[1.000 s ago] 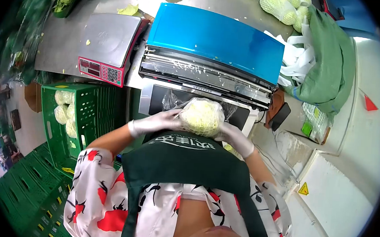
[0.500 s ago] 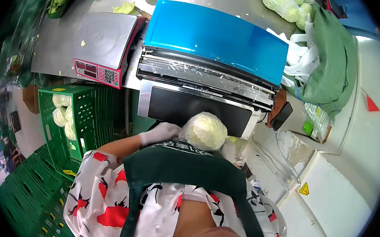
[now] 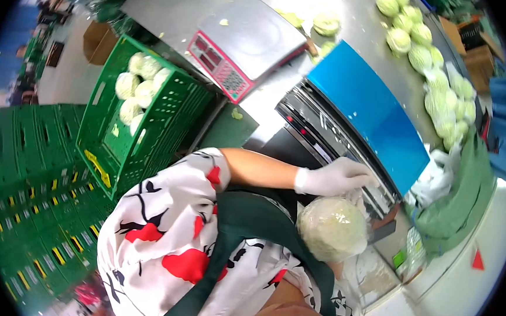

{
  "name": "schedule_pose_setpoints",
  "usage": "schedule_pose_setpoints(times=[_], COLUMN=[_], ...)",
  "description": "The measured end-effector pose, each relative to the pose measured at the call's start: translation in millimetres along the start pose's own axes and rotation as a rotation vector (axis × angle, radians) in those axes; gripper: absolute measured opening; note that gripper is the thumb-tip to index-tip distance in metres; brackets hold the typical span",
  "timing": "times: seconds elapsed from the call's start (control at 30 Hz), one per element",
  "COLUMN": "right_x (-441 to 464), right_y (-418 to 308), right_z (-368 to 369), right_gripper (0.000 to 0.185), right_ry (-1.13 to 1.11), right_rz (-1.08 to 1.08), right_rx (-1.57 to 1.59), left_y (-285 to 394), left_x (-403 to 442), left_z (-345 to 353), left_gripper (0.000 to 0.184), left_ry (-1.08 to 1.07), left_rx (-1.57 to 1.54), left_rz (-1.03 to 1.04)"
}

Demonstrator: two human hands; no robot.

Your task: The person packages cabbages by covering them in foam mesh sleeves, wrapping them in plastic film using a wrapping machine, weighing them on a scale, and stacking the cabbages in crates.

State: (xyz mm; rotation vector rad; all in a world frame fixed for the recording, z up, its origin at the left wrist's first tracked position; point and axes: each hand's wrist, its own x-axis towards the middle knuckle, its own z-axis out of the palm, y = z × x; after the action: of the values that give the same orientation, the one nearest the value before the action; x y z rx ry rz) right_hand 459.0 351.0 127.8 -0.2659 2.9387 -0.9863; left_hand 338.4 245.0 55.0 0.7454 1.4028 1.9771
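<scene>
A pale green cabbage (image 3: 333, 229) wrapped in shiny clear film is close in front of my dark green apron. My left hand (image 3: 341, 177), in a white glove, reaches over the top of the cabbage with its fingers pinched together on gathered clear film (image 3: 357, 196). The fingertips are beside the open slot of the wrapping machine (image 3: 377, 144), which has a blue cover. My right hand does not show; the cabbage and my body block that side.
A scale (image 3: 249, 40) with a red keypad stands left of the machine. A green crate (image 3: 104, 124) at the left holds several cabbages. More cabbages (image 3: 419, 56) line the steel table (image 3: 354, 53). A green sack (image 3: 461, 202) slumps at the right.
My view has turned, so the machine appears tilted and further right. My left hand has moved from the cabbage's left side to the film above it, by the machine's slot.
</scene>
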Motion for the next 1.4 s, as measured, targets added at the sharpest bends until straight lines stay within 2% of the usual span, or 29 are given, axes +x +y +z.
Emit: schedule_pose_setpoints(times=[0.07,0.13,0.2,0.27,0.3,0.37,0.47,0.53,0.6,0.7,0.77,0.8,0.87,0.93,1.0,1.03,1.07,1.1,1.13,1.17,1.2,1.27,1.3,1.33,1.37,1.4], right_x=[14.7,25.8,33.6,58.1,68.4,77.4,87.9,93.4,95.5,99.2,101.8,102.5,105.0,104.6,104.3,104.8,106.9,109.7,113.6,117.5,121.9,136.5,145.7,155.5,166.8,178.9], right_y=[0.0,5.6,6.2,-20.7,-23.4,-16.2,-1.1,0.0,11.6,19.8,22.6,26.3,25.4,36.4,49.2,54.2,58.6,60.6,65.5,71.3,77.6,95.5,107.6,118.9,128.3,138.5], right_z=[9.8,22.8,35.4,32.7,33.1,36.8,43.1,43.2,55.6,68.1,70.8,72.4,66.8,64.4,60.7,58.4,56.0,52.8,49.2,45.6,41.2,22.9,15.6,7.8,-2.7,-9.5], right_gripper=[0.037,0.038,0.037,0.029,0.029,0.028,0.023,0.021,0.019,0.019,0.02,0.021,0.021,0.021,0.022,0.022,0.022,0.021,0.022,0.022,0.023,0.023,0.023,0.023,0.023,0.024], right_ry=[0.19,0.497,0.895,0.993,0.98,0.909,0.727,0.6,0.525,0.48,0.449,0.443,0.445,0.442,0.43,0.437,0.441,0.454,0.443,0.428,0.412,0.404,0.417,0.428,0.438,0.461], right_rz=[0.068,0.252,0.457,0.446,0.395,0.318,0.34,0.375,0.421,0.451,0.473,0.483,0.5,0.52,0.557,0.566,0.575,0.584,0.589,0.594,0.598,0.565,0.56,0.556,0.531,0.509], right_rx=[-0.114,-0.054,0.139,0.209,0.26,0.346,0.576,0.633,0.804,0.835,0.861,0.865,0.901,0.887,0.903,0.88,0.861,0.881,0.885,0.889,0.893,0.867,0.881,0.895,0.857,0.834], left_y=[12.8,17.0,3.0,-12.8,-19.1,-23.4,-36.3,20.7,83.7,92.2,79.4,100.0,107.4,106.1,94.0,100.1,69.5,84.7,111.0,104.7,100.6,84.0,74.0,52.8,42.0,19.3], left_x=[8.0,-5.1,-27.2,-60.1,-77.6,-120.4,-211.9,-253.4,-287.5,-417.4,-510.5,-511.8,-516.5,-522.8,-494.7,-508.9,-463.3,-386.6,-306.5,-257.4,-185.7,-68.0,-17.9,27.8,74.2,115.0], left_z=[-1.2,-11.9,-38.5,-68.2,-89.0,-127.2,-212.6,-262.4,-293.8,-373.7,-405.4,-394.2,-387.3,-401.6,-428.9,-460.8,-480.4,-462.2,-432.4,-439.1,-424.4,-395.0,-379.2,-380.0,-363.2,-366.2], left_gripper=[0.032,0.042,0.044,0.042,0.045,0.051,0.061,0.055,0.04,0.052,0.061,0.068,0.075,0.082,0.08,0.076,0.07,0.067,0.068,0.065,0.062,0.065,0.07,0.073,0.073,0.074], left_ry=[0.117,0.068,-0.294,-0.219,-0.248,-0.132,0.25,0.421,0.834,1.267,1.399,1.492,1.783,2.034,2.01,1.732,2.017,1.925,1.651,1.463,1.25,0.912,0.79,0.599,0.526,0.451], left_rx=[-0.258,-0.341,-0.818,-0.996,-0.844,-0.505,0.082,1.649,1.158,0.811,0.484,-0.428,-0.447,-0.419,0.104,0.736,0.674,1.187,1.296,1.43,1.109,0.834,0.906,0.984,0.99,1.121], left_rz=[-0.277,-0.319,-0.536,-0.748,-0.353,0.213,0.082,0.03,-0.131,-0.092,0.022,0.22,0.143,-0.243,-0.36,-0.848,-0.181,-0.312,-0.299,-0.286,-0.029,0.023,-0.048,0.022,0.044,0.137])
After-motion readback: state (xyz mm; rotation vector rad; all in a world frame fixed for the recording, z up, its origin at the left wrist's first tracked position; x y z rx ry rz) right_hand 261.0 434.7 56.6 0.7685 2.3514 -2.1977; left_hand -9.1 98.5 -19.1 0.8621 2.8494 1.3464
